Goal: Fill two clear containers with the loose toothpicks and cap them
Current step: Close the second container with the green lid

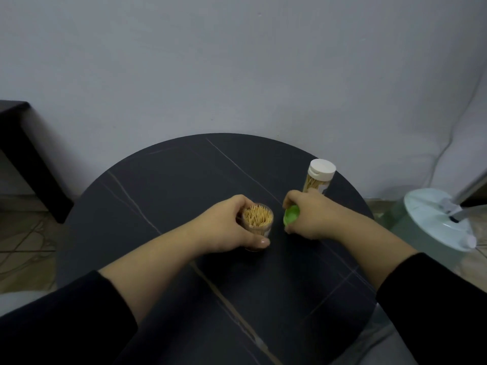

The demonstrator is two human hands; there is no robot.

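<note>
An open clear container (257,223) packed with upright toothpicks stands mid-table. My left hand (226,227) grips it from the left, thumb across its front. Just to its right, my right hand (308,216) holds a green cap (291,216) a little above the tabletop, beside the container's mouth. A second clear container (317,181) full of toothpicks stands upright behind my right hand, closed with a white cap (322,168).
The round dark table (184,180) with pale veins stands against a grey wall. A dark piece of furniture (23,154) is at the far left. A white fan base (437,219) sits on the floor at right.
</note>
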